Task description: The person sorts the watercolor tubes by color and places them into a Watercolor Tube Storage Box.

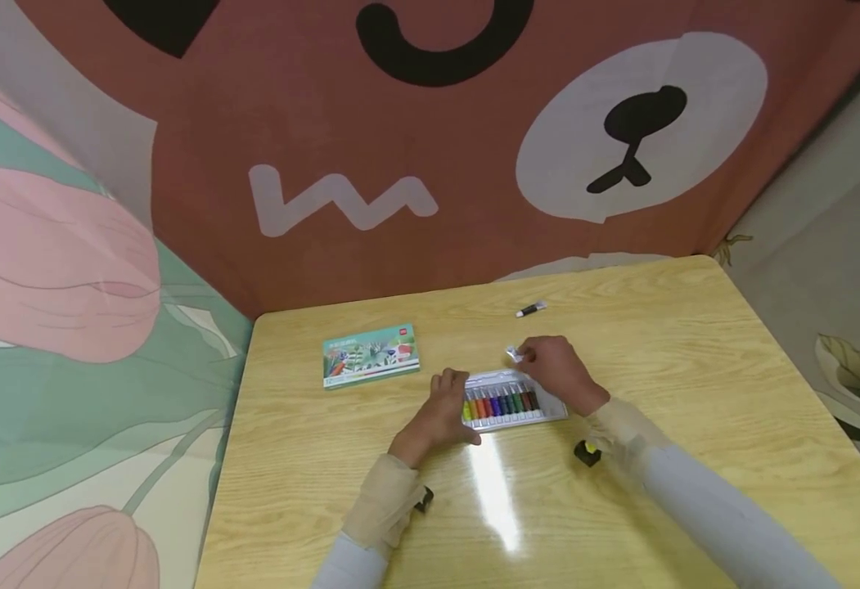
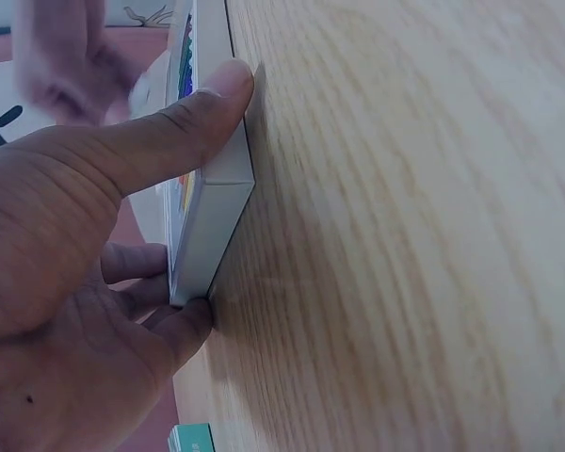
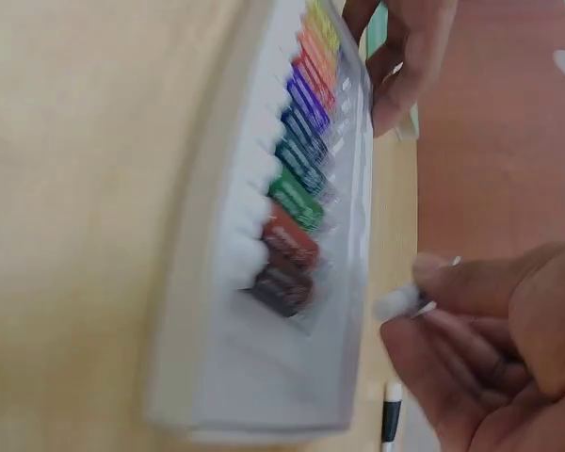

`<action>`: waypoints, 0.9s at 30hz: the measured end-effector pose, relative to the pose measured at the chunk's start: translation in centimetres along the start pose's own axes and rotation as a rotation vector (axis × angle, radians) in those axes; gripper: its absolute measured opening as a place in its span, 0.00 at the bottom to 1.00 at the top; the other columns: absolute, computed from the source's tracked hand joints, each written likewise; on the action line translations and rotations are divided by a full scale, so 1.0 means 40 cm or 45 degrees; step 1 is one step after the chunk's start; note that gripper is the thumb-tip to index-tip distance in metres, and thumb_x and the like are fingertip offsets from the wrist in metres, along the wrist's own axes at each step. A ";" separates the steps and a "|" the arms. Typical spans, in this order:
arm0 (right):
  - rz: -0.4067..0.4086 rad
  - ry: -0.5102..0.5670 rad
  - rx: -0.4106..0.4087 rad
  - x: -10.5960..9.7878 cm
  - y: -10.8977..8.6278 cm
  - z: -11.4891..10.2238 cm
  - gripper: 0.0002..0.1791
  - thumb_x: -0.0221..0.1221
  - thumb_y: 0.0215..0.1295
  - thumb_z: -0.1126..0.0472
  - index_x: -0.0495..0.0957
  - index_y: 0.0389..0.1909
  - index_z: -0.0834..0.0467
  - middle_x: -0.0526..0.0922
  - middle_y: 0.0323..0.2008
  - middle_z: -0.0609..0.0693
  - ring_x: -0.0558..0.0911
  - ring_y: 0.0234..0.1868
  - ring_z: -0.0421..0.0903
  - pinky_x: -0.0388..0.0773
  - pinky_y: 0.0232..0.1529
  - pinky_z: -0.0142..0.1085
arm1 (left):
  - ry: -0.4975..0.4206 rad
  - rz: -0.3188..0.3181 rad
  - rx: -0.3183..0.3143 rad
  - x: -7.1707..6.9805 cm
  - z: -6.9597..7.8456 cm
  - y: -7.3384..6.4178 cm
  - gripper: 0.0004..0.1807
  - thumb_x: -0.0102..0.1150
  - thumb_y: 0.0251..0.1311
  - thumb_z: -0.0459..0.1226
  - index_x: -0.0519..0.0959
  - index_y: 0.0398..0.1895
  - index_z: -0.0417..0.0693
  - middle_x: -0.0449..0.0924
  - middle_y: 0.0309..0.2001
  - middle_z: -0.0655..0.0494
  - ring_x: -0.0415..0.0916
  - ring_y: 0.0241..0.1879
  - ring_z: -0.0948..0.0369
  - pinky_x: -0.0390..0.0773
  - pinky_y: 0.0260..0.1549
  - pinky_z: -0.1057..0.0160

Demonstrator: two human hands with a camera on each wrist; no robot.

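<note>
A white tray (image 1: 551,407) of paint tubes lies on the table, a row of several coloured tubes (image 3: 297,200) inside, running from yellow to dark brown. At its left end, my left hand (image 1: 440,413) grips the tray, thumb (image 2: 184,127) along the near side and fingers round the far corner. Just beyond the tray's right part, my right hand (image 1: 560,368) pinches a small paint tube (image 3: 398,303) with a white cap between thumb and fingers. Most of that tube's body is hidden by the fingers. The tray's right end holds a bare stretch beside the dark brown tube.
A black paint tube (image 1: 530,309) with a white cap lies farther back on the wooden table (image 1: 658,327). To the left of the tray is a flat illustrated paint box (image 1: 371,357). A printed cloth (image 1: 474,245) hangs behind the table's back edge.
</note>
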State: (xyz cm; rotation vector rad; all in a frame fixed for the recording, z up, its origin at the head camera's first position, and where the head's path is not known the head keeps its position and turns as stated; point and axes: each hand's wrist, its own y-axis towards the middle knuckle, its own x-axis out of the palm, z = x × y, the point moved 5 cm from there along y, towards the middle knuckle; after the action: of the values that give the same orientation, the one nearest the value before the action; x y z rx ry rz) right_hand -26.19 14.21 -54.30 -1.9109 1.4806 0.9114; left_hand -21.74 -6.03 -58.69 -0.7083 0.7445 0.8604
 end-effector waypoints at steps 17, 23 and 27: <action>-0.019 -0.054 0.226 0.015 -0.114 0.052 0.08 0.71 0.57 0.65 0.86 0.32 0.66 0.88 0.29 0.56 0.82 0.29 0.47 0.80 0.31 0.42 | -0.040 0.004 -0.001 0.003 0.006 0.002 0.62 0.85 0.42 0.43 0.54 0.78 0.42 0.58 0.70 0.46 0.55 0.66 0.51 0.75 0.63 0.55; -0.077 -0.152 0.267 0.016 -0.108 0.041 0.06 0.66 0.58 0.67 0.83 0.23 0.62 0.83 0.23 0.52 0.75 0.25 0.45 0.74 0.27 0.39 | -0.038 0.003 0.001 0.001 0.008 -0.002 0.62 0.85 0.42 0.43 0.54 0.78 0.41 0.58 0.70 0.45 0.55 0.65 0.51 0.76 0.62 0.55; -0.126 -0.161 0.266 0.011 -0.108 0.024 0.06 0.67 0.59 0.67 0.86 0.25 0.66 0.87 0.27 0.56 0.79 0.27 0.46 0.78 0.29 0.41 | -0.037 0.004 0.005 -0.002 0.009 -0.004 0.62 0.85 0.43 0.43 0.54 0.78 0.41 0.57 0.70 0.45 0.55 0.65 0.51 0.76 0.61 0.55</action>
State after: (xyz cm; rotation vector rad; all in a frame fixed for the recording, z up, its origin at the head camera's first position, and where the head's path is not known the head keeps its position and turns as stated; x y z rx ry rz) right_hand -22.11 15.73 -55.17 -1.7264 1.3397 0.7849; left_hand -21.53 -5.83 -58.39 -0.6902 0.7211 0.8701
